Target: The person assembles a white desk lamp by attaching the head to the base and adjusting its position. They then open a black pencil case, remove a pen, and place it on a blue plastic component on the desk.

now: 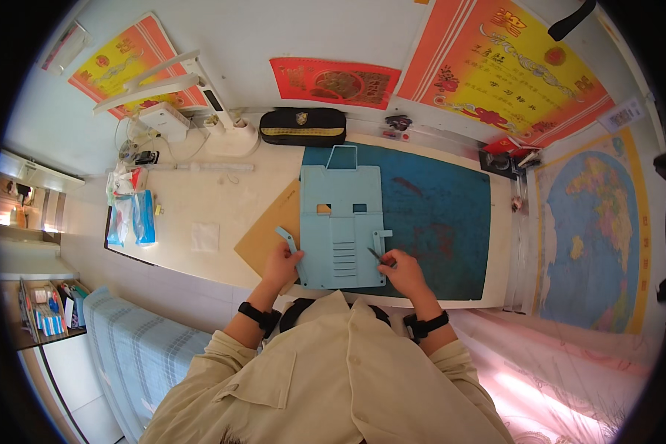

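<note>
A light-blue plastic book stand (344,259) lies flat, with slots down its lower middle, two square openings and a wire-like loop at its far edge. At its left side, my left hand (280,266) is closed with its fingertips on a bent light-blue arm piece (287,238); whether this piece is joined to the stand I cannot tell. My right hand (402,272) is closed on a slim dark tool (375,254) whose kind is too small to make out. Its tip points at the stand's right side, beside a light-blue clip (379,238).
Under the stand are a dark teal mat (444,222) and a brown envelope (268,229). A black pencil case (303,127) and a white desk lamp (233,139) stand at the back. Plastic packets (135,214) lie at the left edge. A wall map (596,229) hangs at right.
</note>
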A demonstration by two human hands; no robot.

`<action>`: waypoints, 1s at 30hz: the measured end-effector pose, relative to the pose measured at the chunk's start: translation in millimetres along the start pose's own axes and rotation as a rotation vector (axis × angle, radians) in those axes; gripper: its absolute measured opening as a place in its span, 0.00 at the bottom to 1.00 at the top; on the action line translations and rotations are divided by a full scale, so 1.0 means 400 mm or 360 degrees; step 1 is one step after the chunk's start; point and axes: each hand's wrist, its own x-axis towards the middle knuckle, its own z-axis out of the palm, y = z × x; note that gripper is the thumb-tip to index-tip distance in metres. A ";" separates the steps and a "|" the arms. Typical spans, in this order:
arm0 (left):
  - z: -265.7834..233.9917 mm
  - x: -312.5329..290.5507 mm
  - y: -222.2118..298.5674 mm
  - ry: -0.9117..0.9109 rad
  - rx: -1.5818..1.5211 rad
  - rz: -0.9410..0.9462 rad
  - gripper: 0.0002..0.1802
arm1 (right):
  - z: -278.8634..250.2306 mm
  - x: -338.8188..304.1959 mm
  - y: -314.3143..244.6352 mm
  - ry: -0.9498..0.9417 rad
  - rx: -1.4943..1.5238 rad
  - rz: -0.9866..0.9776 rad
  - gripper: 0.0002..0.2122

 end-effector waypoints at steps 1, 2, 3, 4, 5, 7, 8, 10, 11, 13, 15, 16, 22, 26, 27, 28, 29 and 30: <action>-0.005 0.007 -0.008 0.0043 0.0012 -0.0003 0.12 | -0.007 0.002 0.009 -0.0058 0.0053 0.0044 0.10; -0.010 0.014 -0.015 0.0084 0.0004 -0.0030 0.12 | -0.012 0.003 0.018 -0.0091 0.0114 0.0034 0.09; -0.014 0.021 -0.020 0.0127 0.0006 -0.0082 0.12 | -0.016 0.004 0.028 -0.0126 0.0171 0.0072 0.09; -0.020 0.029 -0.023 0.0120 0.0032 -0.0031 0.13 | -0.017 0.004 0.038 -0.0175 0.0225 0.0163 0.08; -0.025 0.034 -0.023 0.0117 0.0069 -0.0005 0.13 | -0.015 0.005 0.049 -0.0198 0.0275 0.0197 0.07; -0.030 0.039 -0.017 0.0125 0.0114 0.0026 0.13 | -0.006 0.011 0.072 -0.0283 0.0434 0.0334 0.06; -0.030 0.037 -0.012 0.0134 0.0121 0.0032 0.13 | 0.002 0.015 0.085 -0.0220 0.0467 0.0314 0.07; -0.031 0.032 0.007 0.0134 0.0115 0.0026 0.13 | 0.014 0.022 0.110 -0.0114 0.0653 0.0243 0.07; -0.032 0.028 0.018 0.0125 0.0102 0.0013 0.13 | 0.016 0.024 0.122 -0.0088 0.0855 0.0231 0.07; -0.034 0.020 0.039 0.0091 0.0076 -0.0058 0.15 | 0.014 0.025 0.138 -0.0006 0.1241 0.0375 0.08; -0.034 0.013 0.056 0.0041 0.0040 -0.0175 0.17 | 0.003 0.017 0.142 -0.0088 0.1426 0.0285 0.09; -0.032 0.010 0.063 0.0094 0.0119 -0.0103 0.18 | -0.004 0.013 0.140 -0.0106 0.1522 0.0303 0.09; -0.004 -0.020 0.111 0.0730 0.1028 0.0720 0.25 | -0.014 -0.006 0.116 -0.0233 0.1498 0.0274 0.08; 0.044 -0.027 0.169 0.0503 0.1099 0.1130 0.18 | 0.001 0.002 0.132 -0.0112 0.1556 0.0328 0.07; 0.063 -0.028 0.180 0.0316 0.0952 0.1255 0.16 | 0.002 0.003 0.139 -0.0065 0.1511 0.0350 0.07; 0.095 -0.025 0.192 -0.0011 0.0795 0.1225 0.14 | 0.001 0.003 0.144 -0.0001 0.1430 0.0422 0.07; 0.130 -0.021 0.202 -0.0328 0.0616 0.1166 0.12 | -0.001 0.001 0.148 0.0027 0.1426 0.0357 0.07; 0.163 -0.022 0.209 -0.0594 0.0523 0.1109 0.12 | -0.003 -0.001 0.151 0.0074 0.1388 0.0343 0.07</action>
